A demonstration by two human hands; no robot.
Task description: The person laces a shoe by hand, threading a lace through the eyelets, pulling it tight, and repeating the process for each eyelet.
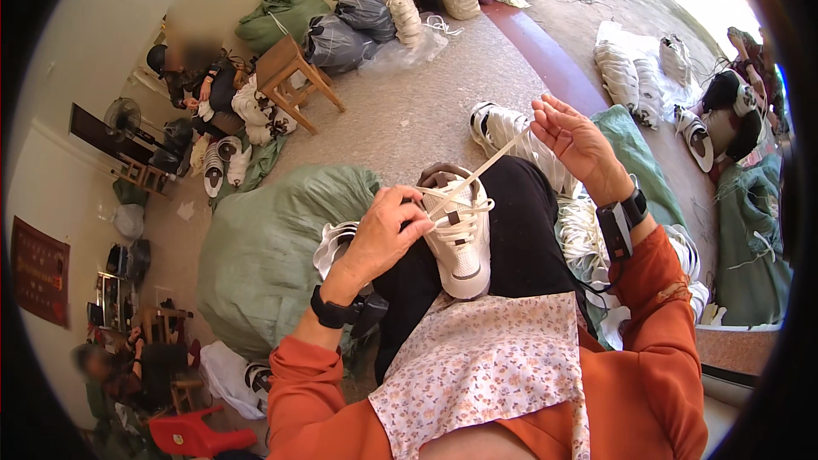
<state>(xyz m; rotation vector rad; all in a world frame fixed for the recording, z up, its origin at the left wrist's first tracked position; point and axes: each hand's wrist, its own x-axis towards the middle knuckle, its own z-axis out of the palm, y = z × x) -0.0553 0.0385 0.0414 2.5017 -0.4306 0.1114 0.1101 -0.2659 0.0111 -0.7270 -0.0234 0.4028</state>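
A white sneaker [464, 266] with a brown lining rests on my lap, its toe toward me. Cream laces run through its eyelets. My right hand [579, 143] is raised to the right, pinching a lace [496, 158] that stretches taut up from the shoe. At the left edge of the shoe's opening, my left hand [388, 232] has its fingers curled and pressed together around part of the lacing. The exact grip of the left fingertips is partly hidden.
A large green sack [273, 247] bulges at my left. On my right lie stacked white shoes [528, 140], a bundle of cream laces [581, 230] and another green sack [630, 153]. A wooden stool [294, 75] stands ahead. Several people work nearby among shoes and bags.
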